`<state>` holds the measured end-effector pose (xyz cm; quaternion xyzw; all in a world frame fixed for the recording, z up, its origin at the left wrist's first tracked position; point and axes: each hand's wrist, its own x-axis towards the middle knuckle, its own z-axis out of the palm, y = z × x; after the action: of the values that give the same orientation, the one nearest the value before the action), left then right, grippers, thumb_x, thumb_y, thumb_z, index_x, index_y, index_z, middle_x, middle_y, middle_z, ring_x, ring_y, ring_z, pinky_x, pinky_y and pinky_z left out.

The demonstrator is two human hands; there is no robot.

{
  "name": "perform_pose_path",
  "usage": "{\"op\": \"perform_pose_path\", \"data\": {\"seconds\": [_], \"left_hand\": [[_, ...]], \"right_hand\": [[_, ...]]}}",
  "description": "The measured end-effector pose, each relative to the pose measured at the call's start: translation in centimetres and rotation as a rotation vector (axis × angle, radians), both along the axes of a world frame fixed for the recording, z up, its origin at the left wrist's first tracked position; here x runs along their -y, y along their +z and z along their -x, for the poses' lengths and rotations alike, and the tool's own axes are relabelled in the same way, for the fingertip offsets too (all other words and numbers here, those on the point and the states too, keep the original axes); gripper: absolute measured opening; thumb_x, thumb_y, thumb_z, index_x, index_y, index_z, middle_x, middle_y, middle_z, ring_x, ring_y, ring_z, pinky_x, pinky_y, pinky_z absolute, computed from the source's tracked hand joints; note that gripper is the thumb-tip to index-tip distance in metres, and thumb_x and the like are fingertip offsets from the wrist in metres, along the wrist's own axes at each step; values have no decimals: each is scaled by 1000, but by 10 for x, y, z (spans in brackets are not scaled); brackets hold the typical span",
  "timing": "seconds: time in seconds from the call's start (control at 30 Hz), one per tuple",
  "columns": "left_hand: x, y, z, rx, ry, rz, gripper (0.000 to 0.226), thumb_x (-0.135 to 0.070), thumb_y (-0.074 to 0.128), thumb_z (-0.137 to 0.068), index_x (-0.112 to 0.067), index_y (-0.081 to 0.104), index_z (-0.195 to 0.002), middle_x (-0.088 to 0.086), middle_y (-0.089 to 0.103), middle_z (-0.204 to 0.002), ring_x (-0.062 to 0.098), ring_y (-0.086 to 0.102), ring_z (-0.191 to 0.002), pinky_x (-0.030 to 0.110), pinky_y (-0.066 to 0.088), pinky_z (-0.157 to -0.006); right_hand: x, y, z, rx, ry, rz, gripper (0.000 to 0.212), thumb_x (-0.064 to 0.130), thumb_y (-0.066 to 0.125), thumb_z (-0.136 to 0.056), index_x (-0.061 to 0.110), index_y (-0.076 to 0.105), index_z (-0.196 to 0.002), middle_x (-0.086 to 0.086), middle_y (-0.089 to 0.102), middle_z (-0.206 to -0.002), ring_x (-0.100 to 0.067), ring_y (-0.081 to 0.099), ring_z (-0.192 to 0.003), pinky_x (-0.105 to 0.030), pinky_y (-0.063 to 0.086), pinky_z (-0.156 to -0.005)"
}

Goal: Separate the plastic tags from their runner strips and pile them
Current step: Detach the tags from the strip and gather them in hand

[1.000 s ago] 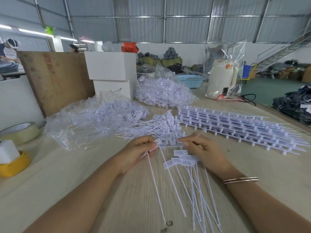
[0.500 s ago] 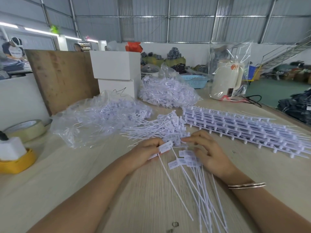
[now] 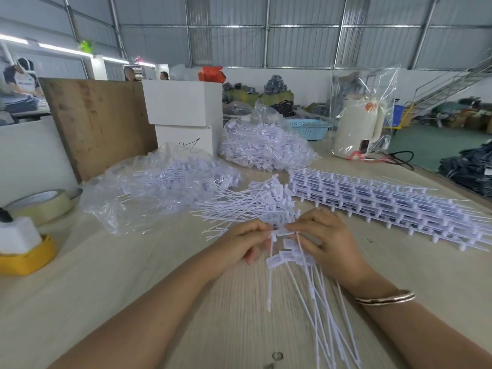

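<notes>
My left hand [image 3: 243, 242] and my right hand [image 3: 326, 239] meet at the middle of the table, both pinching the head of one white plastic tag [image 3: 279, 233] whose thin tail hangs toward me. Under my right hand lies a runner strip with several tags [image 3: 306, 283] still joined, tails fanning toward the near edge. Just beyond my fingers sits a loose pile of separated tags [image 3: 247, 202]. A long stack of unbroken runner strips [image 3: 386, 203] stretches along the right side.
Two clear plastic bags of tags lie behind the pile, one at left [image 3: 159, 182], one at back [image 3: 263, 147]. Tape rolls [image 3: 40, 206] and a yellow roll [image 3: 26, 258] sit at the left edge. White boxes [image 3: 183, 113], a wooden board [image 3: 98, 121] and a bagged kettle [image 3: 359, 126] stand behind.
My left hand came back from the pile side to the strip. Both hands now pinch one tag head together, where before the left held a freed tag apart.
</notes>
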<state>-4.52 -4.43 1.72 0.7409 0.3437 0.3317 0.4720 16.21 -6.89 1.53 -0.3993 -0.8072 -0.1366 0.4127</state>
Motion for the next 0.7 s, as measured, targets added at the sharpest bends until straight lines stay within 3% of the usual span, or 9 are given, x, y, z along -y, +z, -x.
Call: {"op": "perform_pose_path", "data": {"seconds": [0.13, 0.3, 0.4, 0.6, 0.7], "left_hand": [[0, -2, -2, 28, 17, 9, 16, -15, 50, -96, -12, 56, -82, -10, 57, -58, 11, 46, -52, 21, 40, -56], [1, -3, 1, -8, -19, -85, 13, -11, 52, -95, -19, 58, -87, -15, 62, -60, -1, 52, -55, 11, 41, -60], [1, -3, -1, 16, 1, -98, 11, -7, 56, -93, -16, 60, -89, -14, 62, -62, 0, 54, -56, 12, 43, -62], [3, -2, -1, 89, -22, -90, 7, -7, 54, -93, -12, 59, -92, -10, 59, -57, 5, 55, -55, 17, 45, -66], [4, -2, -2, 224, -80, -3, 3, -7, 55, -91, -9, 57, -89, -7, 58, -62, 5, 53, -57, 16, 45, -65]], "right_hand": [[4, 1, 3, 41, -27, -11, 19, 22, 68, -76, 16, 74, -93, 0, 66, -82, -23, 61, -71, -39, 44, -65], [6, 3, 5, 27, 4, 78, 16, 26, 66, -76, 18, 74, -88, 6, 67, -79, -16, 60, -71, -37, 45, -64], [4, 1, 5, -41, 13, 168, 17, 29, 60, -83, 18, 73, -84, 8, 66, -76, -9, 53, -73, -34, 39, -67], [2, 0, 6, -175, 91, 212, 20, 33, 57, -88, 21, 73, -86, 29, 54, -75, -5, 57, -71, -41, 46, -68], [7, 6, 11, -283, 183, 223, 10, 35, 59, -88, 33, 69, -86, 29, 61, -74, 5, 60, -73, -19, 46, -73]]}}
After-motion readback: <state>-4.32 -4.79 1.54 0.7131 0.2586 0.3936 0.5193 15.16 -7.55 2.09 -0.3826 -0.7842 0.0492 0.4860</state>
